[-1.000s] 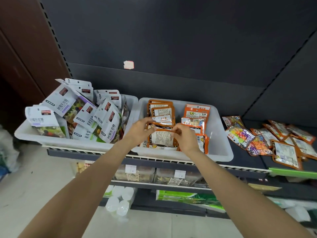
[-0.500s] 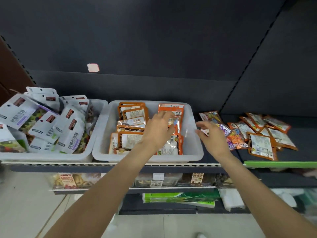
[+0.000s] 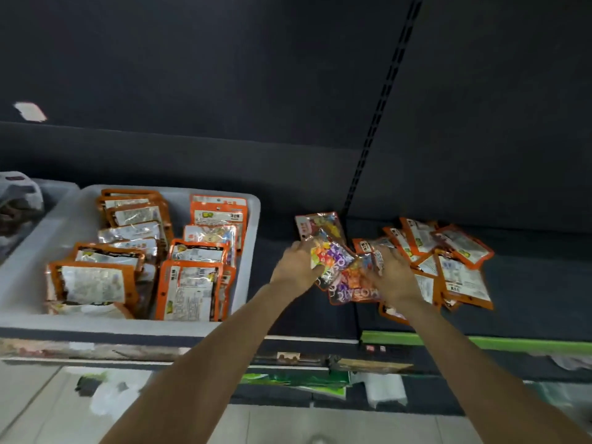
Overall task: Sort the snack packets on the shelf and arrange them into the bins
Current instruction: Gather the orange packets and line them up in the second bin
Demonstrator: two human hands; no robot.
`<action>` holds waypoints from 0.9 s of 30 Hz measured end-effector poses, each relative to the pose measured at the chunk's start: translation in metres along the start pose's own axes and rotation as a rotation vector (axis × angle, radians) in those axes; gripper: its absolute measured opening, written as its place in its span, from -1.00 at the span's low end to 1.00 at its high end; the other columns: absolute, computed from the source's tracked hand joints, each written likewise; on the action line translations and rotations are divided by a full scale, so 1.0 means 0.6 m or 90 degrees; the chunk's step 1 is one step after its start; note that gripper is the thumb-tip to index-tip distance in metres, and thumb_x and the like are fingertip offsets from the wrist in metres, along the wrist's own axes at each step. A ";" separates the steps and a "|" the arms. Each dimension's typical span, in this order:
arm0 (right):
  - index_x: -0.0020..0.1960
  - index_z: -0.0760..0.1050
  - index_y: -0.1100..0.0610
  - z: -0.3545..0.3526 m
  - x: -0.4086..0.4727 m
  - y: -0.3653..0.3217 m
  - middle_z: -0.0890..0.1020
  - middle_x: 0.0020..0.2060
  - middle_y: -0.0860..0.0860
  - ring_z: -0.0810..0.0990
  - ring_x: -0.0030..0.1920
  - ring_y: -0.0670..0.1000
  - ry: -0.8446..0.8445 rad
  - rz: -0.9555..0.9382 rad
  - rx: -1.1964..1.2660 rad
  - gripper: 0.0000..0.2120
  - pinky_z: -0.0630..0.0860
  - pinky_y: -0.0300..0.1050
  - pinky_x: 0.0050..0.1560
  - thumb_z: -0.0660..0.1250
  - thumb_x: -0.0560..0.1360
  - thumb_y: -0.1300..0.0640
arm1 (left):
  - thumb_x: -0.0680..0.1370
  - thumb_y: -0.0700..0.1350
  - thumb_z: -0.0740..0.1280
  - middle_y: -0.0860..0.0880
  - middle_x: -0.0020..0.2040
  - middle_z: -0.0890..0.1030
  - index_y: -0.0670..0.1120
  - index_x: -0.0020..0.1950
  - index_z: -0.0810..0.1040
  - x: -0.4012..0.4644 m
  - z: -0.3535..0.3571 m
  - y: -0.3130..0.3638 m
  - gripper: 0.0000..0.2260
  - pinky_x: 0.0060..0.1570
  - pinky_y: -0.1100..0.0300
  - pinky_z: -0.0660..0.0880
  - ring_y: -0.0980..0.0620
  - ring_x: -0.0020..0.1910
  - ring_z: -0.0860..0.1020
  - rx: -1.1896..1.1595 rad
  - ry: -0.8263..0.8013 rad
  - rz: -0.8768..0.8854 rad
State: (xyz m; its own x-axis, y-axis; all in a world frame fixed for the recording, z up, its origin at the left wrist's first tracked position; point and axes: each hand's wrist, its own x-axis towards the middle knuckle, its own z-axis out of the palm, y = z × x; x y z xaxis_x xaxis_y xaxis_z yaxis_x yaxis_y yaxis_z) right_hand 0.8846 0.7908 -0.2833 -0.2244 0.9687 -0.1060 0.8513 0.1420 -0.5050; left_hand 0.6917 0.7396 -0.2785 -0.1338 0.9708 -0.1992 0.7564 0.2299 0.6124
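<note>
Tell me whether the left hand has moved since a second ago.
Yes. The left hand has left the white bin and gone right, onto the colourful packets on the shelf.

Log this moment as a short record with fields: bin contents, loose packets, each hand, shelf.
bin: white bin on the shelf, holding orange-edged packets standing in rows
loose packets: colourful packets and more orange-edged ones lying flat on the dark shelf, right of the bin
left hand: left hand grips a colourful packet at its left edge
right hand: right hand rests on the loose pile; grip unclear
second bin: partly visible at far left
</note>
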 end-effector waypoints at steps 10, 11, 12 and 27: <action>0.56 -0.08 0.03 0.012 0.060 0.064 0.02 0.54 0.02 0.02 0.52 0.06 -0.197 -0.055 -0.094 0.01 0.09 -0.03 0.49 0.47 0.35 -0.16 | 0.43 -0.01 0.47 -0.12 0.43 0.30 -0.07 0.51 0.12 0.043 0.068 -0.007 -0.23 0.34 -0.03 0.24 -0.11 0.42 0.23 0.071 0.075 -0.165; 0.56 -0.06 0.04 0.009 0.064 0.064 0.07 0.53 0.03 0.07 0.51 0.07 -0.197 -0.060 -0.106 0.01 0.15 -0.03 0.47 0.48 0.34 -0.16 | 0.44 -0.04 0.46 -0.13 0.38 0.33 -0.08 0.48 0.18 0.045 0.070 -0.002 -0.29 0.32 -0.02 0.27 -0.12 0.39 0.27 0.071 0.100 -0.181; 0.55 -0.03 0.06 0.006 0.068 0.063 0.12 0.50 0.05 0.12 0.49 0.07 -0.196 -0.064 -0.121 0.00 0.22 -0.04 0.43 0.49 0.33 -0.15 | 0.45 -0.08 0.45 -0.14 0.34 0.35 -0.10 0.44 0.26 0.049 0.069 0.002 -0.38 0.28 -0.01 0.30 -0.13 0.34 0.33 0.047 0.122 -0.197; -0.12 0.61 0.15 -0.068 0.063 0.010 0.65 -0.14 0.02 0.60 -0.09 0.01 -0.021 -0.112 0.153 -0.96 0.46 -0.11 -0.09 0.39 0.48 0.24 | 0.57 -0.26 0.28 0.02 -0.14 0.58 -0.17 0.07 0.59 -0.024 -0.086 0.055 -0.86 -0.06 0.11 0.57 0.07 -0.11 0.57 -0.185 0.337 -0.033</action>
State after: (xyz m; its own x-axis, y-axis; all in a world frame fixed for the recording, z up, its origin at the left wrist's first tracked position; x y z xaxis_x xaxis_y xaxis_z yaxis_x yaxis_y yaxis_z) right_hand 0.9008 0.8365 -0.2555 -0.3776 0.9257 -0.0240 0.6621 0.2517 -0.7059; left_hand 0.6855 0.7366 -0.2162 -0.5224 0.8431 0.1274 0.5444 0.2148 0.8108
